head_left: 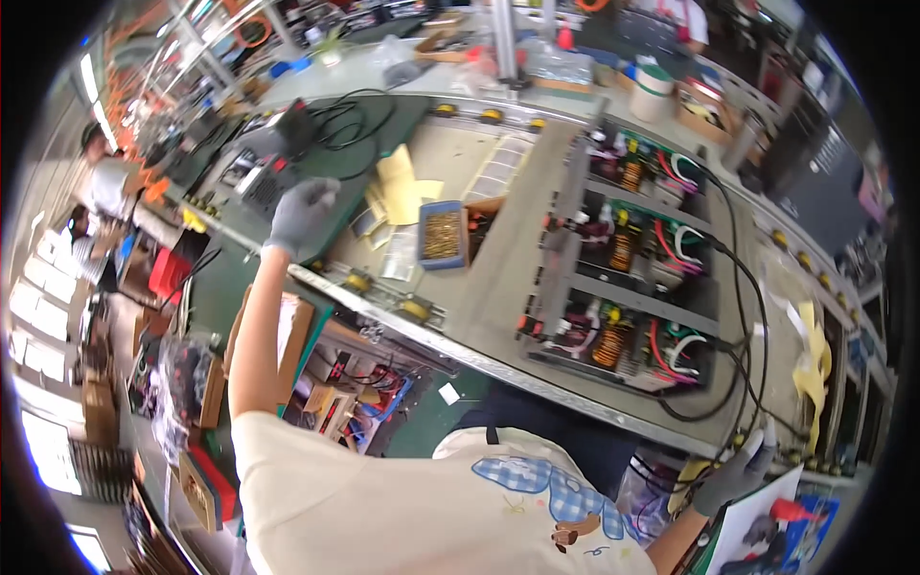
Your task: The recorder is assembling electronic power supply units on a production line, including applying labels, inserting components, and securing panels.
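Observation:
My left hand (299, 216), in a grey glove, reaches out over the near edge of the workbench (498, 287). Its fingers are apart and point at a black bench device (261, 172) with cables; nothing shows in its grasp. My right hand (736, 474), also grey-gloved, sits low at the bench's right end by a black cable (740, 326) and a white sheet (757, 517). Whether it grips anything is unclear. Between the hands lie a blue tray of small brass parts (443, 235) and a grey fixture (575, 287) holding three circuit boards with copper coils (613, 347).
Yellow paper sheets (402, 182) lie beside the tray. A yellow strip (815, 369) hangs at the right. A white tape roll (655, 91) stands at the back. Cardboard boxes (292, 335) sit under the bench. Another person (110, 182) works at the far left.

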`<state>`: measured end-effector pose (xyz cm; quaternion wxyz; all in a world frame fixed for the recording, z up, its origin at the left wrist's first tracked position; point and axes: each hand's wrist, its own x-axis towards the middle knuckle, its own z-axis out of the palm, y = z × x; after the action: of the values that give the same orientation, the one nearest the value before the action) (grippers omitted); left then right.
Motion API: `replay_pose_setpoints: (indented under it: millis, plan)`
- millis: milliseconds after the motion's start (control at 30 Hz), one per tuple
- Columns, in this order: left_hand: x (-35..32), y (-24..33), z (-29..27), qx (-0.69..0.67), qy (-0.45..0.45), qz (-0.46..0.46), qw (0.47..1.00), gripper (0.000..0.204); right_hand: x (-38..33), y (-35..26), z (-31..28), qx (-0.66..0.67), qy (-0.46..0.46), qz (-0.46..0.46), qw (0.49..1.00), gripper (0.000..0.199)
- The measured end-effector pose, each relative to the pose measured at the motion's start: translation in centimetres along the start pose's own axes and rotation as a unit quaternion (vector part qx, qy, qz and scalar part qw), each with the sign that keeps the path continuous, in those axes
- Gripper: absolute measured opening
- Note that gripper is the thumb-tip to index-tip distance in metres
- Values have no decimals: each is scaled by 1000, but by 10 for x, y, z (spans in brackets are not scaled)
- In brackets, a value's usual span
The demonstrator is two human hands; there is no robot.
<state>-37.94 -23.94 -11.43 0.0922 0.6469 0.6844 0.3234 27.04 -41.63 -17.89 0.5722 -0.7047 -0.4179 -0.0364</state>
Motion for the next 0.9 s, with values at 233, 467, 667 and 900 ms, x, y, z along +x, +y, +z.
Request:
replay_pose_setpoints:
  millis: [233,467,667,900]
  plan:
    - [-46,-39,74,-22,-66,-21,997,24,3,-82,53,-2,-18,-182,983,26]
    - [39,21,222,-6,-86,217,972,24,-8,-132,66,-9,-40,-250,967,23]
    - [77,13,295,258,-201,216,920,39,-16,-141,44,-75,-16,-256,964,21]
    - [95,-11,324,43,-219,281,933,42,-78,-97,-89,-400,142,-130,896,20]
